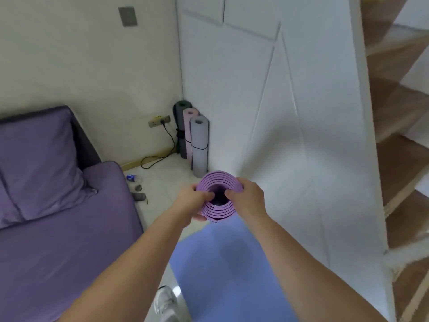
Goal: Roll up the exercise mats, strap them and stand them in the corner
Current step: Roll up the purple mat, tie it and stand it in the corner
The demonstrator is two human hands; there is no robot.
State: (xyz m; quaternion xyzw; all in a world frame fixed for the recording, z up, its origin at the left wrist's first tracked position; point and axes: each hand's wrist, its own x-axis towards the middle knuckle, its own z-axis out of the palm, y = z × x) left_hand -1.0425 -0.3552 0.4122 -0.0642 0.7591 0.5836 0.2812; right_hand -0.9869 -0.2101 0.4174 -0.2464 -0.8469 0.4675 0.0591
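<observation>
Purple sofa (58, 205) fills the left; three rolled mats (199, 145) stand upright in the corner. Left hand (192, 202) and right hand (247, 199) both grip the purple rolled mat (218, 209), held end-on above a blue mat (232, 270) on the floor.

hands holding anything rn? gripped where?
Both hands, left hand and right hand, hold the rolled purple mat upright by its top end, fingers hooked into the hollow core.
</observation>
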